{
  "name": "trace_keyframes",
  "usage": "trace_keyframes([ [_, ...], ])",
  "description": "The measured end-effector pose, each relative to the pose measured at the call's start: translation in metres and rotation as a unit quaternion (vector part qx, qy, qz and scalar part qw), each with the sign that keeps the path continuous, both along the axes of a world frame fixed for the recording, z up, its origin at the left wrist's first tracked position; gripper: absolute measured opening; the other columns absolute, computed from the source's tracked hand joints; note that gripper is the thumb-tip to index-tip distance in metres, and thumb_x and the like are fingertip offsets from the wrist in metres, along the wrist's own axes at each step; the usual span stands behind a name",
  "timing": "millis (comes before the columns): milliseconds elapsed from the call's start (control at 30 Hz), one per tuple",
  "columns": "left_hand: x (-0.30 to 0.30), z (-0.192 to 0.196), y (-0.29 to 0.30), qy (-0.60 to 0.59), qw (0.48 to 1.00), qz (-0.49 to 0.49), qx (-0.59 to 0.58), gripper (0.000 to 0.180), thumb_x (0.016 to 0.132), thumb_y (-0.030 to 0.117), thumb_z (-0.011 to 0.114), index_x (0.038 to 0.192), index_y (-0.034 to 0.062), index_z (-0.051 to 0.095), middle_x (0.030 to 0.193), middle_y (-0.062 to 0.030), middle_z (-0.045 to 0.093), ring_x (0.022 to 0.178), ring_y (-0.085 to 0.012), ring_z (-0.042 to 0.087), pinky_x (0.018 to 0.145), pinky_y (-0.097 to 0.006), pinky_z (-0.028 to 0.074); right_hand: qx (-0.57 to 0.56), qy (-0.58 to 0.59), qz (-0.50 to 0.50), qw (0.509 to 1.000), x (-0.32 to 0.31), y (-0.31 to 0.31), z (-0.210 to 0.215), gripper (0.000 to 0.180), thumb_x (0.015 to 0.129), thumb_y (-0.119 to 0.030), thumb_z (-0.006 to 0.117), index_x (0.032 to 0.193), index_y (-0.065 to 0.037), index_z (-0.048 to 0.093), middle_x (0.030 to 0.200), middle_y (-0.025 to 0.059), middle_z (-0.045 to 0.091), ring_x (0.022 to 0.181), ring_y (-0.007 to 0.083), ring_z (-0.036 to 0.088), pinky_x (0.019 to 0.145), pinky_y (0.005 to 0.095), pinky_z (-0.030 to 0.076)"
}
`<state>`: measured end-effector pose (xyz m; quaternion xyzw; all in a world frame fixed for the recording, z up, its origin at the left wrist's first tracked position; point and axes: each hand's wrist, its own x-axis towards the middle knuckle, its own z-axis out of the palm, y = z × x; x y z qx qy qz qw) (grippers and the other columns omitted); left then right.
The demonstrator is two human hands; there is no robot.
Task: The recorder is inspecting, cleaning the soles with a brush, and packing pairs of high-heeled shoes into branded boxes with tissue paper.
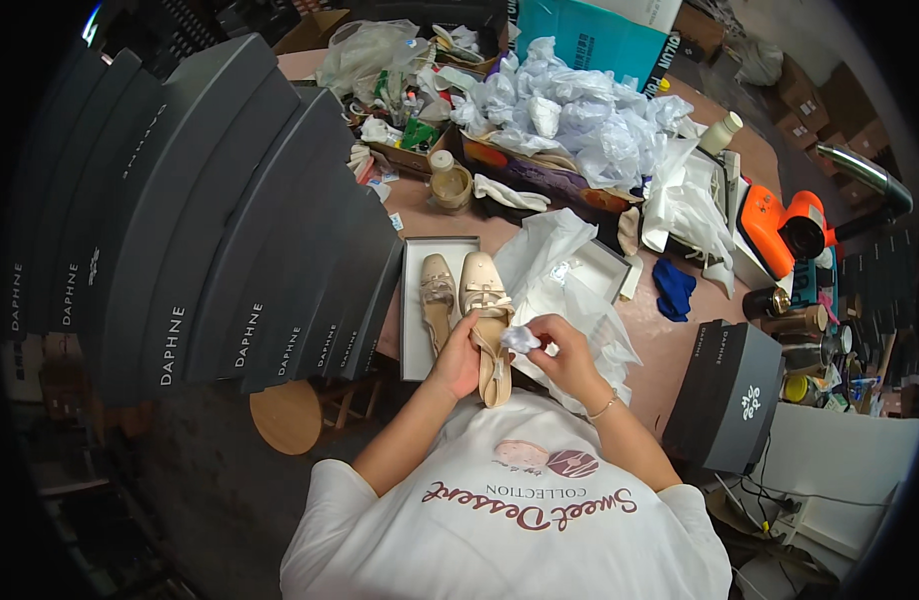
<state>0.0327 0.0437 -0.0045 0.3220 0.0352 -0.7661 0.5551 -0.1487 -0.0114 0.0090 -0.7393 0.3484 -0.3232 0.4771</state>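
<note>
My left hand (458, 362) is wrapped round the side of a beige shoe (479, 275) with straps and a small bow, its toe pointing away from me. In my right hand (570, 360), beside the shoe's opening, is a crumpled wad of white paper (521, 339), pinched between the fingers. A matching beige shoe (438, 285) lies to the left in an open grey shoebox (413, 340). White tissue paper (550, 245) spreads to the right of the shoes, partly over another grey box part (608, 268).
Dark shoeboxes (230, 200) stack high on the left; another shoebox (722, 400) stands at right. Behind are a heap of crumpled white paper (580, 110), a jar (449, 182) and a white cloth (510, 194). A blue cloth (674, 290) and orange heat gun (805, 222) are at right.
</note>
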Motion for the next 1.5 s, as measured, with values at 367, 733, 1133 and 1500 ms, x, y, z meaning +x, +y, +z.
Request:
trace_keyframes([
  [367, -0.032, 0.011, -0.013, -0.07, 0.995, -0.024, -0.071, 0.035, 0.094, 0.021, 0.046, 0.127, 0.0121, 0.038, 0.12, -0.0063, 0.049, 0.111, -0.0196, 0.049, 0.095, -0.038, 0.042, -0.054, 0.139, -0.049, 0.988, 0.016, -0.007, 0.031, 0.024, 0.076, -0.012, 0.067, 0.096, -0.001, 0.059, 0.082, 0.0129, 0.06, 0.064, 0.0262, 0.06, 0.058, 0.0336, 0.049],
  [733, -0.047, 0.008, -0.014, -0.041, 0.992, -0.073, -0.091, 0.032, 0.098, 0.026, 0.041, 0.123, 0.0067, 0.043, 0.119, -0.0063, 0.051, 0.111, -0.0164, 0.05, 0.096, -0.034, 0.041, -0.239, 0.106, -0.138, 0.955, 0.012, -0.007, 0.03, 0.016, 0.072, -0.006, 0.065, 0.084, -0.004, 0.055, 0.08, 0.0108, 0.057, 0.064, 0.0286, 0.058, 0.057, 0.0362, 0.048],
  [1133, -0.063, -0.001, -0.009, -0.094, 0.986, -0.107, -0.09, 0.04, 0.097, 0.018, 0.043, 0.135, 0.0163, 0.029, 0.126, -0.0035, 0.044, 0.115, -0.0176, 0.047, 0.098, -0.036, 0.041, -0.307, 0.243, -0.14, 0.909, 0.002, -0.019, 0.027, 0.016, 0.069, -0.01, 0.066, 0.082, -0.01, 0.057, 0.082, 0.005, 0.057, 0.074, 0.0233, 0.055, 0.062, 0.0324, 0.041],
  [1500, -0.067, -0.003, -0.003, -0.124, 0.974, -0.128, -0.139, 0.047, 0.092, 0.006, 0.046, 0.134, 0.0123, 0.026, 0.116, -0.0083, 0.049, 0.1, -0.0192, 0.056, 0.086, -0.035, 0.049, -0.156, 0.122, -0.188, 0.962, -0.014, -0.032, 0.031, 0.082, 0.062, -0.02, 0.081, 0.133, -0.008, 0.041, 0.106, 0.0144, 0.057, 0.104, 0.0319, 0.055, 0.086, 0.0404, 0.045],
])
